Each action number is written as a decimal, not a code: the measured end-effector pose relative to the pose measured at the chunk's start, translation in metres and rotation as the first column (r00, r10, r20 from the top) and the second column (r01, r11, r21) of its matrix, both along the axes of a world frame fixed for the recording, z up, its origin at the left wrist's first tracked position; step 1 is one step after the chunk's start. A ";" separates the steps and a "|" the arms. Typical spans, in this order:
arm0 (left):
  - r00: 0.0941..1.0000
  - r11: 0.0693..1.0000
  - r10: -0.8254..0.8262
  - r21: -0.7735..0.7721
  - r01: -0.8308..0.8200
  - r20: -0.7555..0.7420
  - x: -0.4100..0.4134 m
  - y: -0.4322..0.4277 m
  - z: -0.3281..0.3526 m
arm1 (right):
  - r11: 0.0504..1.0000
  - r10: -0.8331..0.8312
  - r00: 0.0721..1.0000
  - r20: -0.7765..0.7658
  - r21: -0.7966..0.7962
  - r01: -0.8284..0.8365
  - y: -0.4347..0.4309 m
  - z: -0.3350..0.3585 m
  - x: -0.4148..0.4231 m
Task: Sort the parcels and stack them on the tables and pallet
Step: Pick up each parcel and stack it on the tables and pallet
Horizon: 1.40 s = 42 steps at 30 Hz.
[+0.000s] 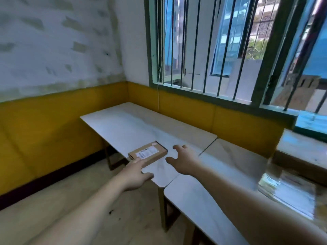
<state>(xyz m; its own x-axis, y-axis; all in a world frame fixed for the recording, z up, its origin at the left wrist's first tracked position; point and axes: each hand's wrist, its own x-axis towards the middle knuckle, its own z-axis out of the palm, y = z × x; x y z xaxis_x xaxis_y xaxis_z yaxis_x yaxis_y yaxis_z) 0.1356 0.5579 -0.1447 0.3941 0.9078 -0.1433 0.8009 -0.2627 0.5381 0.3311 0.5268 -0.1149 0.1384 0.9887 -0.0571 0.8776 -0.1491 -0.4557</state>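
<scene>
A small flat cardboard parcel (148,152) with a white label lies near the front left edge of a white table (127,128). My left hand (137,175) reaches in from below with straight fingers, its fingertips touching the parcel's near end. My right hand (184,160) hovers just right of the parcel, fingers spread and relaxed, holding nothing. A second white table (221,175) adjoins the first on the right.
Large cardboard boxes (300,156) wrapped in shiny tape stand at the right edge on the second table. A yellow padded wall runs behind both tables. A barred window (221,46) is above. The floor (53,200) lies to the left.
</scene>
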 end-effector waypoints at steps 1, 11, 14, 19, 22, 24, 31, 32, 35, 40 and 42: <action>1.000 1.000 0.017 -0.007 -0.017 -0.004 -0.003 0.018 0.000 | 1.000 0.002 1.000 -0.017 -0.007 -0.002 0.021 -0.003 -0.003; 0.997 0.995 0.047 -0.081 -0.052 -0.065 -0.030 0.186 -0.011 | 0.991 -0.036 0.995 -0.092 -0.130 0.024 0.193 -0.027 -0.022; 0.997 0.994 -0.001 -0.114 -0.008 -0.078 -0.037 0.239 -0.026 | 0.984 -0.103 0.989 -0.105 -0.156 0.086 0.236 -0.046 -0.027; 0.982 0.975 -0.159 -0.175 0.140 -0.101 -0.042 0.322 -0.057 | 0.941 -0.281 0.950 -0.138 -0.237 0.244 0.284 -0.090 -0.042; 0.955 0.947 -0.266 -0.222 0.232 -0.135 -0.042 0.362 -0.074 | 0.892 -0.386 0.912 -0.140 -0.308 0.330 0.301 -0.114 -0.048; 0.929 0.927 -0.330 -0.244 0.286 -0.165 -0.038 0.382 -0.084 | 0.853 -0.451 0.884 -0.126 -0.353 0.385 0.305 -0.128 -0.049; 0.874 0.855 -0.446 -0.382 0.351 -0.194 -0.010 0.412 -0.134 | 0.744 -0.613 0.780 -0.124 -0.422 0.518 0.317 -0.174 -0.044; 0.862 0.847 -0.460 -0.398 0.353 -0.213 -0.007 0.413 -0.142 | 0.736 -0.627 0.769 -0.124 -0.417 0.533 0.319 -0.181 -0.043; 0.836 0.834 -0.485 -0.424 0.353 -0.257 0.000 0.407 -0.160 | 0.710 -0.676 0.719 -0.160 -0.403 0.577 0.327 -0.201 -0.049; 0.910 0.853 -0.386 -0.435 0.289 -0.153 0.012 0.414 -0.166 | 0.675 -0.737 0.617 -0.275 -0.343 0.654 0.337 -0.211 -0.058; 0.941 0.841 -0.337 -0.458 0.289 -0.024 0.020 0.419 -0.158 | 0.662 -0.740 0.533 -0.410 -0.304 0.685 0.339 -0.202 -0.055</action>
<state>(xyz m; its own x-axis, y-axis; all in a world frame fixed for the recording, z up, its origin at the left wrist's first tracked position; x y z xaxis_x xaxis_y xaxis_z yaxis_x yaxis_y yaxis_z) 0.1552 0.9773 -0.3025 0.6084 0.5698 -0.5524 0.7717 -0.2623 0.5794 0.2763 0.8655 -0.3174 0.7223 0.5593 -0.4069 0.1394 -0.6939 -0.7064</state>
